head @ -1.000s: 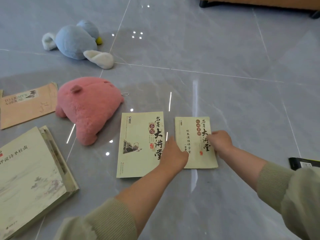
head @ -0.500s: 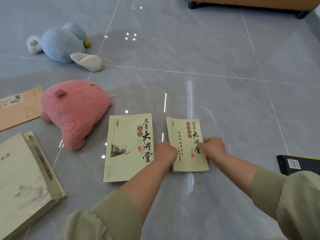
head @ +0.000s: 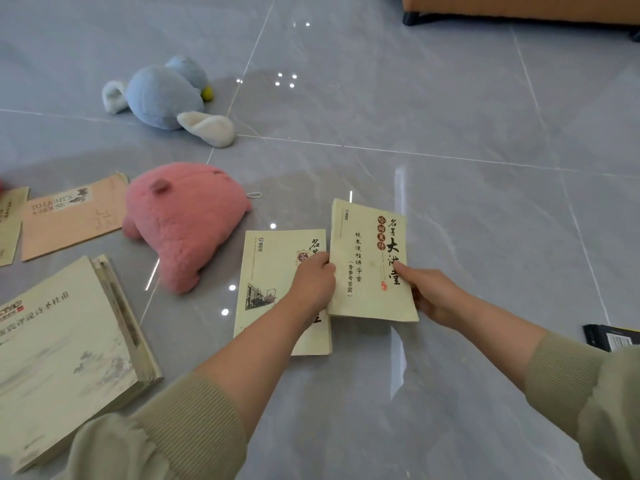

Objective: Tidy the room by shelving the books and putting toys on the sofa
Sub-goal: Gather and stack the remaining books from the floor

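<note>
Okay, left hand (head: 313, 282) gripped the left edge of the small book (head: 367, 265), fingers curled round it. Right hand (head: 433, 292) pinched the lower right edge, thumb on the cover, fingers underneath. I read the small book as lifted off the floor (head: 415, 98), but couldn't confirm that from the head view. Its left edge overlapped the right side of the second book (head: 270, 271), which lay flat under the left wrist.

Pink plush (head: 183, 220) lay near the second book's left side, not touching. Blue plush (head: 162, 95) sat further back, well apart. Thick book (head: 62, 358) was at near left, with the peach booklet (head: 72, 220) behind it, just beside the pink plush. Black book (head: 613, 336) was at the right edge, partly hidden by the sleeve. Sofa (head: 519, 6) base showed top right, well apart from all of it.
</note>
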The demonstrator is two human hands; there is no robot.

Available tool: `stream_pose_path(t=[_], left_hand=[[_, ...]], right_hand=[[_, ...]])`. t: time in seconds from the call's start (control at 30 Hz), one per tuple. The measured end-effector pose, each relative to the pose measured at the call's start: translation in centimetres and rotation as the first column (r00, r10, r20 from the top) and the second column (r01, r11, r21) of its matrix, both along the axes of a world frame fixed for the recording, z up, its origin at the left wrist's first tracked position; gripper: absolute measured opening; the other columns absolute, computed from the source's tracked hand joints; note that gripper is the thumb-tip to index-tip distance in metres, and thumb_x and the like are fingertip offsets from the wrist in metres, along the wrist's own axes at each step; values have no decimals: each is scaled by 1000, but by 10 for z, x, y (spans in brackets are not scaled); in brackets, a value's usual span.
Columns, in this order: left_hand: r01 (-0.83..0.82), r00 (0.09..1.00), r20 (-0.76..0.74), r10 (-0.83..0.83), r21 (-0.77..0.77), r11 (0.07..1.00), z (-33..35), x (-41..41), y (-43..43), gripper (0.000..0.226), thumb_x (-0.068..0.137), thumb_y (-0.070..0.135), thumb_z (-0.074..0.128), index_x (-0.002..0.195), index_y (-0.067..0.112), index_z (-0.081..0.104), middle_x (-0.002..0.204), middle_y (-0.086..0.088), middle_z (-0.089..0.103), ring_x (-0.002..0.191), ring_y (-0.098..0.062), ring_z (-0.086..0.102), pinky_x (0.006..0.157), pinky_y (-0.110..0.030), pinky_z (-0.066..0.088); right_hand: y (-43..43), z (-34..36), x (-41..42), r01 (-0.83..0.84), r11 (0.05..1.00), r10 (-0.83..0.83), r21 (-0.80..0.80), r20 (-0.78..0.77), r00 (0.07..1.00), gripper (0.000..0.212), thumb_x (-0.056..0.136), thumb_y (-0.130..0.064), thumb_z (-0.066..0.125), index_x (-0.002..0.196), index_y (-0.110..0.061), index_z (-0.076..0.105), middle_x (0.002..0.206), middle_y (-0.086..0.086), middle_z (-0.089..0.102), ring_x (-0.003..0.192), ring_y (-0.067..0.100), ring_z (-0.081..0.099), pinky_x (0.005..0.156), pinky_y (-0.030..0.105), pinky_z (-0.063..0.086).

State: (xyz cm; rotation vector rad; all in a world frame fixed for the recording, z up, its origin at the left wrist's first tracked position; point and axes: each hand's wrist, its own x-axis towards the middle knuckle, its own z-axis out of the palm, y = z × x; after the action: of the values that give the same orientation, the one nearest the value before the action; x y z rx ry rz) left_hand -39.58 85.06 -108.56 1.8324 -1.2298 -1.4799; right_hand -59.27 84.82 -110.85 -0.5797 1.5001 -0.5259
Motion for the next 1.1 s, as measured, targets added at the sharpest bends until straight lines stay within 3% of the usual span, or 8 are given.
stream_pose_path(t=[0.13,0.2,0.27,0.4,0.53,0.7,0.83,1.1], left_hand=[[-11,988,-150,26,100,995,8,36,3,35,96,1,30,95,16,61,97,-6,65,85,-19,62,76,-35,53],[11,988,-155,11,142,990,11,57,4,32,97,1,32,95,15,61,95,-4,67,83,-15,64,71,-31,54],[49,991,-135,-23,191,980,14,79,5,27,97,1,36,97,7,62,91,-5,67,79,-14,65,67,-29,54],[61,998,0,-63,264,963,19,116,6,23,96,1,45,109,-11,59,96,-15,68,73,-15,68,57,-22,56],[10,987,154,-53,268,963,16,135,13,16,93,-1,51,95,-7,65,95,-17,70,74,-18,68,61,-24,58],[-54,959,284,-13,228,972,5,145,19,14,90,-1,54,94,-10,63,82,-15,69,67,-19,68,52,-24,57],[13,903,421,-90,181,983,-6,140,28,10,85,1,56,78,-2,62,80,-18,70,73,-31,71,68,-40,60],[139,781,606,-150,65,988,-11,138,37,10,81,14,59,79,8,67,82,-6,71,79,-24,68,76,-36,53]], right_hand=[[-6,17,18,-90,992,94,-93,33,995,15,95,-18,55,96,-8,66,93,8,73,84,23,68,80,39,54],[-4,21,30,-182,975,181,-127,-22,983,15,96,-17,54,95,-8,66,97,13,71,84,26,65,79,39,55],[-1,24,43,-286,948,279,-137,-66,958,16,95,-15,55,99,-4,67,97,16,70,76,24,63,69,34,55],[6,23,70,-410,903,391,-127,-152,908,19,93,-13,59,100,3,65,82,15,66,57,16,58,53,24,52],[7,20,100,-490,867,456,-89,-253,853,20,91,-13,61,94,7,63,68,12,63,52,17,60,51,26,53],[1,16,122,-551,828,475,-103,-390,788,17,90,-14,63,78,-3,60,61,10,64,45,15,61,45,24,53],[6,10,128,-624,779,521,-63,-488,700,20,87,-12,61,68,-6,60,63,12,67,51,21,63,55,33,58],[6,11,129,-674,739,565,11,-556,610,14,81,-13,56,70,-8,63,58,7,66,42,17,58,46,27,52]])
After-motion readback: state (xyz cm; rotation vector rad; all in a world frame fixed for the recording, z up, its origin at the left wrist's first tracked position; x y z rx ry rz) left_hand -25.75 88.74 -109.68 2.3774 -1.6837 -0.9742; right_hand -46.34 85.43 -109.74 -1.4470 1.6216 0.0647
